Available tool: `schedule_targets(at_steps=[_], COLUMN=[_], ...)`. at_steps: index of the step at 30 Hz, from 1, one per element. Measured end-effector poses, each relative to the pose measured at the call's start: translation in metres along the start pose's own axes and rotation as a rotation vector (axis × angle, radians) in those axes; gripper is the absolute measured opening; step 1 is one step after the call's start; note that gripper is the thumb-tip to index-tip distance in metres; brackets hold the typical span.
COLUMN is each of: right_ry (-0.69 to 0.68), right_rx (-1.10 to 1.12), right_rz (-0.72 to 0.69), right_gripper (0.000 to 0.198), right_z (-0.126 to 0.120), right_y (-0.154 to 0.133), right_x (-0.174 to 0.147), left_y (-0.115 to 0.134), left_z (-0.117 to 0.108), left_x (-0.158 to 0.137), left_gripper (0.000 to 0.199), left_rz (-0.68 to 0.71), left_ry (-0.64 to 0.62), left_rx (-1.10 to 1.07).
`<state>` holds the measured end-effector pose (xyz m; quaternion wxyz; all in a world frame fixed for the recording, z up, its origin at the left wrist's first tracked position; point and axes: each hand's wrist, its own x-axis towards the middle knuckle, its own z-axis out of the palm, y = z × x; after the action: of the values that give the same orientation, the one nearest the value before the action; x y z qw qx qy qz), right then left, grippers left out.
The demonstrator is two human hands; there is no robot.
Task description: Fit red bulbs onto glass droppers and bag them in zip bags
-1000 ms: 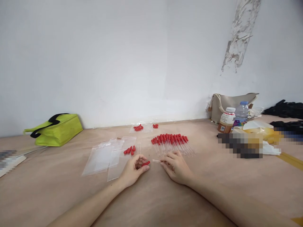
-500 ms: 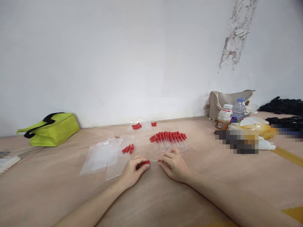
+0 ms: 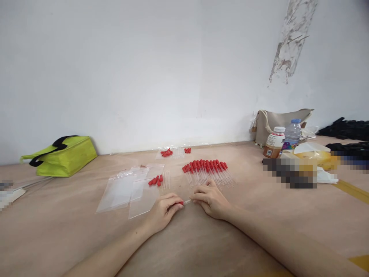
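Observation:
My left hand (image 3: 164, 211) is closed around a red rubber dropper bulb (image 3: 181, 203), with only its end showing past the fingertips. Between thumb and fingers, my right hand (image 3: 210, 200) pinches a thin clear dropper tube (image 3: 187, 201), whose end meets the bulb. How deep the tube sits in the bulb I cannot tell. Beyond my right hand lies a row of droppers (image 3: 205, 167) with red bulbs and clear stems. Several loose red bulbs (image 3: 156, 180) and a few loose clear tubes (image 3: 166, 180) lie behind my left hand.
Clear zip bags (image 3: 127, 190) lie flat at the left, near a lime-green bag (image 3: 67, 157). By the wall, more red bulbs (image 3: 166, 152) rest on clear plastic. At the right stand a brown-and-white bottle (image 3: 275, 143), a clear bottle (image 3: 292, 132) and a beige bag (image 3: 263, 127).
My hands have drawn slightly closer together. The bulb is now mostly covered by my left fingers, and less of the tube shows; it slants a little more.

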<state>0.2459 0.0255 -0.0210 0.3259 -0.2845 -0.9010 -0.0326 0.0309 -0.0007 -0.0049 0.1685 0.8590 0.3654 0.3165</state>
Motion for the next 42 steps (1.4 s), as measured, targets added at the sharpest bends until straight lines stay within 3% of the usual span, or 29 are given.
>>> schedule_targets(at_steps=[10, 21, 27, 31, 33, 36, 39, 42], right_ry=[0.018, -0.044, -0.063, -0.066, -0.044, 0.057, 0.142, 0.112], right_rx=[-0.052, -0.060, -0.111, -0.057, -0.008, 0.033, -0.029, -0.127], right_rz=[0.005, 0.071, 0.076, 0.282, 0.457, 0.653, 0.707, 0.731], right_gripper=[0.019, 0.021, 0.016, 0.018, 0.021, 0.015, 0.021, 0.017], right_z=[0.000, 0.007, -0.003, -0.014, -0.019, -0.019, -0.005, 0.017], right_y=[-0.013, -0.020, -0.030, -0.022, -0.011, 0.008, 0.021, 0.028], right_x=[0.000, 0.003, 0.006, 0.010, 0.018, 0.037, 0.058, 0.076], left_y=[-0.004, -0.004, -0.017, -0.019, -0.018, -0.014, -0.011, -0.012], left_z=[0.003, -0.003, -0.007, -0.004, -0.004, -0.005, -0.007, -0.007], left_x=[-0.003, -0.002, -0.003, -0.006, -0.005, -0.002, 0.000, 0.000], left_gripper=[0.022, 0.020, 0.023, 0.035, 0.025, 0.014, 0.017, 0.017], left_rz=[0.051, 0.212, 0.284, 0.026, -0.052, -0.029, -0.011, -0.017], left_ry=[0.012, -0.088, 0.033, 0.176, 0.145, 0.007, -0.040, -0.042], left_rx=[0.141, 0.289, 0.342, 0.249, 0.208, 0.186, 0.190, 0.189])
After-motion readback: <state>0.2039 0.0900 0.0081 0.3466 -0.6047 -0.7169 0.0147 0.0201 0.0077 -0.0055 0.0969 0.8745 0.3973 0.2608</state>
